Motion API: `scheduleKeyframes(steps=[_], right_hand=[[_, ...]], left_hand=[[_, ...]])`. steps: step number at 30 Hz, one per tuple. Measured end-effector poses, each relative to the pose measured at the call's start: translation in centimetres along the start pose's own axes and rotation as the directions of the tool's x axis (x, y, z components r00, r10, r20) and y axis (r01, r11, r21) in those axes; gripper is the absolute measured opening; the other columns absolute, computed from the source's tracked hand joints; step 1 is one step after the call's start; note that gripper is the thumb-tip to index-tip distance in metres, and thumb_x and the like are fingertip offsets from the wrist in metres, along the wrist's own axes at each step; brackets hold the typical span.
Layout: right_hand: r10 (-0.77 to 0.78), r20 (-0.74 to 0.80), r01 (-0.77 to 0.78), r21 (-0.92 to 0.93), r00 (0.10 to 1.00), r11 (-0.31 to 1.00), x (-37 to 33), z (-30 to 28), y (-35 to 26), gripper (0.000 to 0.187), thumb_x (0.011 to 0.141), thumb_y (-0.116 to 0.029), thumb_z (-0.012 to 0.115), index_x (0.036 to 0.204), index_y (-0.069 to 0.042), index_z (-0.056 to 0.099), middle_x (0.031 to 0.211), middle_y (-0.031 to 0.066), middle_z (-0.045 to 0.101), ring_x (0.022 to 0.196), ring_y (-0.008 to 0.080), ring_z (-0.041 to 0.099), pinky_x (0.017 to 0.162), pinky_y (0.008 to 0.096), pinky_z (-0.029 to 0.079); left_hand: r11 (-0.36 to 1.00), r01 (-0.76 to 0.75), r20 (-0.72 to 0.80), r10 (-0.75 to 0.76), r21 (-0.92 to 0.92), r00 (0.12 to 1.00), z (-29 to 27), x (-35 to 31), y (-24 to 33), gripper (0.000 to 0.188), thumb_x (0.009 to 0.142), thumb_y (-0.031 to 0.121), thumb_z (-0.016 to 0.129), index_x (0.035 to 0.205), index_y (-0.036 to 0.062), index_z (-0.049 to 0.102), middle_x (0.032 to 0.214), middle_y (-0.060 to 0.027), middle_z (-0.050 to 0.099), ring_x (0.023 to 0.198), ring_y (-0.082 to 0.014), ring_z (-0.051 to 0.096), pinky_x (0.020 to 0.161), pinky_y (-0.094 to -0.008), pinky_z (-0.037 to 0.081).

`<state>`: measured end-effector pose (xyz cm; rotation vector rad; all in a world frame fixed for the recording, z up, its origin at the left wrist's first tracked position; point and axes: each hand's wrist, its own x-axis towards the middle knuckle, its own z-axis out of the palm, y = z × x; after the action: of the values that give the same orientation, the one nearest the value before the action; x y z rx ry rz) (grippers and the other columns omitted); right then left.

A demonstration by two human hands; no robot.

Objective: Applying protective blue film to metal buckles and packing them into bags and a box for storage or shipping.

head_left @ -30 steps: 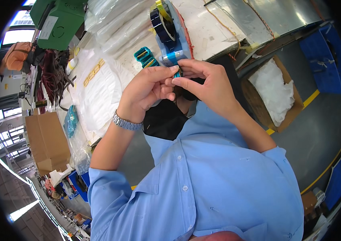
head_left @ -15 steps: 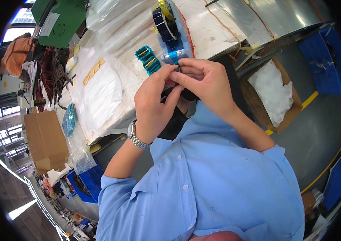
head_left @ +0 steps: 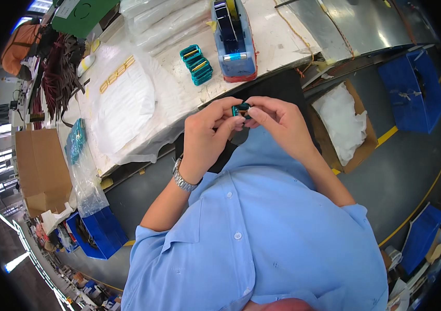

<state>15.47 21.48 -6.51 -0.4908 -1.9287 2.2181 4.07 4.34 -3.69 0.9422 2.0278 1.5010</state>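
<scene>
Close in front of my body, both hands hold a small buckle (head_left: 240, 110) with a teal edge, a dark middle and a gold-coloured bar. My left hand (head_left: 212, 124), its wrist wearing a metal watch, pinches the buckle's left side. Opposite it, the fingers of my right hand (head_left: 277, 118) grip the right side, covering part of it. Beyond my hands, a row of similar teal buckles (head_left: 198, 68) lies on the white table (head_left: 176, 106). To the right of that row stands a blue tape dispenser (head_left: 236, 59) with a strip of blue tape at its front.
Gold buckles (head_left: 116, 75) lie in a row on white sheeting (head_left: 124, 114) at the left. Clear plastic film (head_left: 166, 23) covers the table's back. An open carton (head_left: 364, 132) with white wrapping and a blue bin (head_left: 412, 90) stand on the right-hand floor. Someone in orange (head_left: 19, 49) is far left.
Both hands have come back from the tape dispenser toward my body, with the buckle between them, now more visible. My view has shifted slightly; the dispenser's front shows fully.
</scene>
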Motion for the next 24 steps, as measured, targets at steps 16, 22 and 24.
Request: scheduleKeyframes(steps=[16, 22, 24], right_hand=[[0.006, 0.182, 0.016, -0.119, 0.983, 0.993, 1.7, 2.7, -1.7, 0.031, 0.102, -0.007, 0.072, 0.131, 0.003, 0.072, 0.098, 0.0059, 0.075, 0.083, 0.0096, 0.069, 0.077, 0.0256, 0.057], [0.001, 0.158, -0.027, 0.164, 0.987, 0.986, 3.2, 3.4, -2.2, 0.034, 0.109, -0.016, 0.065, 0.137, 0.003, 0.068, 0.100, 0.0068, 0.076, 0.086, 0.0093, 0.067, 0.081, 0.0262, 0.057], [-0.001, 0.138, -0.029, 0.216, 0.990, 0.976, 3.4, 3.3, -2.1, 0.034, 0.109, -0.017, 0.063, 0.137, 0.003, 0.067, 0.101, 0.0069, 0.076, 0.087, 0.0094, 0.067, 0.082, 0.0263, 0.057]], left_hand=[[0.734, -0.380, 0.062, 0.421, 0.563, 0.905, -4.8, -1.3, 0.0, 0.038, 0.083, 0.010, 0.086, 0.119, 0.0064, 0.074, 0.104, -0.0111, 0.077, 0.089, -0.0286, 0.074, 0.077, -0.0355, 0.059], [0.731, -0.290, -0.091, 0.433, 0.618, 0.897, -6.3, 1.1, 0.1, 0.033, 0.085, 0.017, 0.085, 0.115, 0.0084, 0.074, 0.107, -0.0099, 0.077, 0.095, -0.0314, 0.073, 0.079, -0.0413, 0.059], [0.733, -0.248, -0.146, 0.428, 0.633, 0.892, -6.8, 2.8, 0.1, 0.031, 0.085, 0.018, 0.085, 0.113, 0.0077, 0.075, 0.107, -0.0102, 0.077, 0.096, -0.0316, 0.073, 0.079, -0.0411, 0.059]])
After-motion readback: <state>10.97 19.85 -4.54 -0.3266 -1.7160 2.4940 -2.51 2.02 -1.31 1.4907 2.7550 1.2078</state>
